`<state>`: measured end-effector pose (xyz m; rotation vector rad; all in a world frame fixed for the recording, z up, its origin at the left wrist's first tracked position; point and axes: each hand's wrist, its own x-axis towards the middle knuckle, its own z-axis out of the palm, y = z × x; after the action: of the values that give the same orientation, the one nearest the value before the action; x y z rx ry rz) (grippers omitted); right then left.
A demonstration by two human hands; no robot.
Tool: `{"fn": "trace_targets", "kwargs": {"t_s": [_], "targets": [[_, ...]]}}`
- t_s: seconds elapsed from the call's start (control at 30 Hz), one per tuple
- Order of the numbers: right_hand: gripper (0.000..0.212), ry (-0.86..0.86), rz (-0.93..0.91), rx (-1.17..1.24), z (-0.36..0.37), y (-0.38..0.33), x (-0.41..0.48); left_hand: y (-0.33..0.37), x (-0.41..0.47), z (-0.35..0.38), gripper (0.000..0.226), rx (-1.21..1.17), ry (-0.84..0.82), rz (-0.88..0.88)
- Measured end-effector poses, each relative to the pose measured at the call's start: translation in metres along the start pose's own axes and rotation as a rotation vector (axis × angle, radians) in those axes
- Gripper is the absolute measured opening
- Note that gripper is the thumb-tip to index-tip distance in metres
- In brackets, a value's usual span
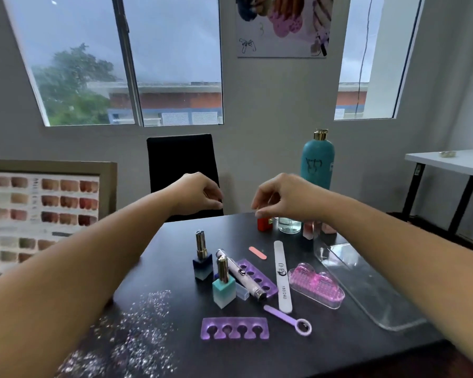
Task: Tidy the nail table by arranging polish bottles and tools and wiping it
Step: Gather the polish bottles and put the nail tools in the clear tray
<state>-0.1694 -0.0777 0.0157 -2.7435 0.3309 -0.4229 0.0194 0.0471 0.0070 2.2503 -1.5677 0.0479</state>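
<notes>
1. Both hands are hovering beyond the long white nail file (282,276), over the far end of the dark counter (339,350).
2. The left hand (200,193) is hanging loosely curled, holding nothing.
3. The right hand (281,197) is curling down over a small red polish bottle (264,223) beyond the file. Whether it is pinching the cap is hidden.
4. Left of the file, a navy square polish bottle (202,264) and a teal-and-white square polish bottle (224,289) are standing among scattered tools.
5. Further left of the file, spilled silver glitter (137,331) is covering the counter. Wiping looks not yet begun, and arranging is barely starting.
</notes>
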Motion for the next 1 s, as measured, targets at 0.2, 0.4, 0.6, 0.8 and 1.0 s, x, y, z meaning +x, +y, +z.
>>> {"fn": "trace_targets", "kwargs": {"t_s": [0.2,0.4,0.6,0.8,1.0], "targets": [[0.016,-0.174,-0.071,0.103,0.028,-0.040,-0.008,-0.017,-0.050,0.001,0.023,-0.082,-0.008,-0.060],[0.016,-0.242,-0.083,0.071,0.055,-0.055,-0.017,-0.023,-0.072,0.018,0.019,-0.175,0.022,-0.096],[0.013,-0.179,-0.090,0.056,0.063,-0.056,-0.022,-0.021,-0.077,0.028,0.013,-0.222,0.070,-0.070],[0.013,-0.106,-0.092,0.032,0.047,-0.048,-0.022,-0.017,-0.064,0.024,0.012,-0.197,0.084,-0.054],[0.006,0.053,-0.025,-0.018,-0.005,-0.014,-0.016,-0.001,-0.019,0.008,0.012,-0.181,0.167,0.005]]}}
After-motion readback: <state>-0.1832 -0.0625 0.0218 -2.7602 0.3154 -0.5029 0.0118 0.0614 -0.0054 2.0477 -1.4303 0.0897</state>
